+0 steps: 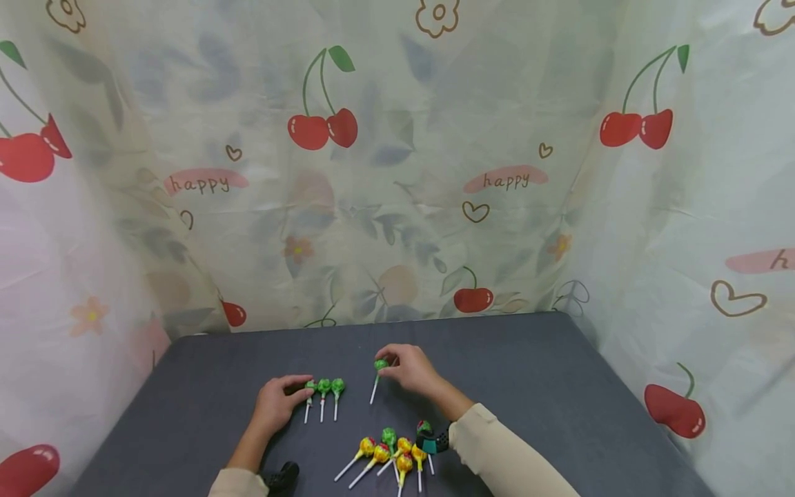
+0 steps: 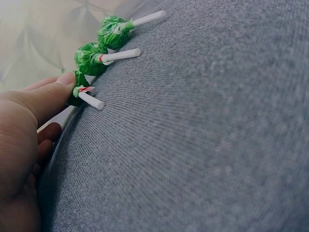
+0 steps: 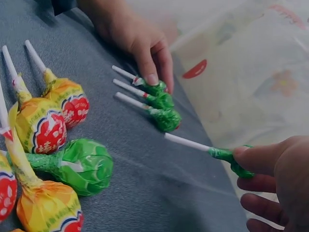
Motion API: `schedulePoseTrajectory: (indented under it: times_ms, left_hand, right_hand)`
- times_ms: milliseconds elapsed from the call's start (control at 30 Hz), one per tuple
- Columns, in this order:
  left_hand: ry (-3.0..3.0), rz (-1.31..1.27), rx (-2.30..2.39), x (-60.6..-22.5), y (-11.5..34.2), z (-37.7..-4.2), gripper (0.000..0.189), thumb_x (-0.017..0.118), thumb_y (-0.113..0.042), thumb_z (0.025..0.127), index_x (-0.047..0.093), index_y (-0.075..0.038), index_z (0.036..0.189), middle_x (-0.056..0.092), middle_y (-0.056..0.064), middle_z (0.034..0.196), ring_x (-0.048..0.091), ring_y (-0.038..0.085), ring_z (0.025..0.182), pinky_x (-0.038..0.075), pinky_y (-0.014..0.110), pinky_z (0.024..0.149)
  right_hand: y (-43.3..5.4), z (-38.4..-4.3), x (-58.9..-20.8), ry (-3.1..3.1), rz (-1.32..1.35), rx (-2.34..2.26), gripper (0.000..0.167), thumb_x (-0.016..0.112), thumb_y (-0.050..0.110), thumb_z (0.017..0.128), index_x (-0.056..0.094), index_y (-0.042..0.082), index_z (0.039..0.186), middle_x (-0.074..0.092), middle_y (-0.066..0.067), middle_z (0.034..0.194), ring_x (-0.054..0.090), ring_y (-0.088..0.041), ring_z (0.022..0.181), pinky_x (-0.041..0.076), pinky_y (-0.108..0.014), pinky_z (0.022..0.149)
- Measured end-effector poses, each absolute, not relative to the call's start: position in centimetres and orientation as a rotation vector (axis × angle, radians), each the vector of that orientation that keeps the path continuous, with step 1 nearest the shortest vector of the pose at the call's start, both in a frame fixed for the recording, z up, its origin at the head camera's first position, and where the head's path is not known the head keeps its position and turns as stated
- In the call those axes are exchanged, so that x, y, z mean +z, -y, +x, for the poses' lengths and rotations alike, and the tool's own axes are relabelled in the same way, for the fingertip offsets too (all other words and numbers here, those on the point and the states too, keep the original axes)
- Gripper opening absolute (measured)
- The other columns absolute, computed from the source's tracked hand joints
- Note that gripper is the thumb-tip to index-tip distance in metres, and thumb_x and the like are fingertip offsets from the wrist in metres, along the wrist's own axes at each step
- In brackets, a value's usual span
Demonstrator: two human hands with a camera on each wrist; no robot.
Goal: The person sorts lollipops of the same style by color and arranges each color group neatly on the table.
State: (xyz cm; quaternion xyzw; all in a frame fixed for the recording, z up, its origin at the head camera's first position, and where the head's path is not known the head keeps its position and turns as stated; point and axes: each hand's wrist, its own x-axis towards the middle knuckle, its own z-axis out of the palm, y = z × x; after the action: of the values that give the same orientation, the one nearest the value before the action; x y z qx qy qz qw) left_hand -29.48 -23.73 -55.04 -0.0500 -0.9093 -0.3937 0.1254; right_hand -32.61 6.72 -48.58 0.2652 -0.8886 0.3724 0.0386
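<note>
Three green-wrapped lollipops stand in a row on the dark cloth, sticks toward me. My left hand [image 1: 277,404] pinches the leftmost green lollipop [image 2: 79,89] by its head between thumb and fingers. Beside it lie the middle green lollipop [image 1: 324,388] and the right green lollipop [image 1: 338,386]. To the right of the row, my right hand [image 1: 410,367] pinches another green lollipop [image 3: 227,155] by its wrapped head, its white stick pointing back toward me. In the right wrist view its far fingers are loosely curled below the thumb.
Nearer me lies a pile of yellow lollipops [image 1: 404,464], with a green lollipop [image 3: 87,166] among them. Another green-and-red lollipop [image 1: 424,426] is partly hidden by the right wrist's strap. The dark table [image 1: 497,345] ends at a patterned curtain [image 1: 385,207].
</note>
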Motion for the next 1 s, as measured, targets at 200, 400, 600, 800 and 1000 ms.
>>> schedulePoseTrajectory:
  times_ms: [200,400,600,800,1000]
  left_hand:
    - [2.655,-0.16,-1.142,-55.0,23.7,-29.5,0.029,0.077,-0.019,0.084,0.075,-0.013,0.111,0.071,0.007,0.108,0.061,0.033,0.105,0.044,0.051,0.093]
    - [2.639,-0.16,-1.143,-54.9,23.7,-29.5,0.028,0.078,-0.019,0.083,0.076,-0.012,0.11,0.071,0.008,0.107,0.061,0.034,0.104,0.044,0.051,0.093]
    - [2.624,-0.168,-1.117,-55.2,23.7,-29.5,0.028,0.079,-0.02,0.082,0.076,-0.011,0.109,0.071,0.008,0.105,0.061,0.035,0.102,0.044,0.052,0.091]
    - [2.651,-0.162,-1.134,-55.0,23.7,-29.5,0.028,0.077,-0.02,0.084,0.075,-0.012,0.111,0.071,0.009,0.109,0.06,0.035,0.106,0.043,0.052,0.093]
    - [2.663,-0.155,-1.141,-54.9,23.7,-29.5,0.029,0.077,-0.02,0.084,0.075,-0.012,0.112,0.07,0.009,0.11,0.061,0.033,0.106,0.044,0.051,0.093]
  right_hand:
    - [-6.0,-33.0,-49.5,2.748,0.798,1.154,0.018,0.079,0.015,0.083,0.072,0.012,0.099,0.064,0.006,0.083,0.057,-0.01,0.074,0.048,-0.026,0.063]
    - [-4.8,-33.1,-50.1,2.774,0.803,1.182,0.019,0.08,0.015,0.081,0.073,0.012,0.099,0.065,0.005,0.082,0.058,-0.009,0.073,0.047,-0.025,0.064]
    - [-3.7,-33.1,-50.9,2.796,0.81,1.226,0.019,0.08,0.014,0.081,0.074,0.013,0.099,0.065,0.007,0.082,0.056,-0.007,0.073,0.046,-0.023,0.062]
    - [-3.2,-33.1,-51.8,2.811,0.753,1.356,0.018,0.08,0.013,0.081,0.075,0.013,0.099,0.066,0.005,0.087,0.058,-0.01,0.077,0.048,-0.026,0.065]
    - [-2.6,-33.2,-52.5,2.782,0.734,1.377,0.018,0.08,0.013,0.081,0.077,0.013,0.098,0.068,0.005,0.088,0.061,-0.01,0.08,0.049,-0.026,0.068]
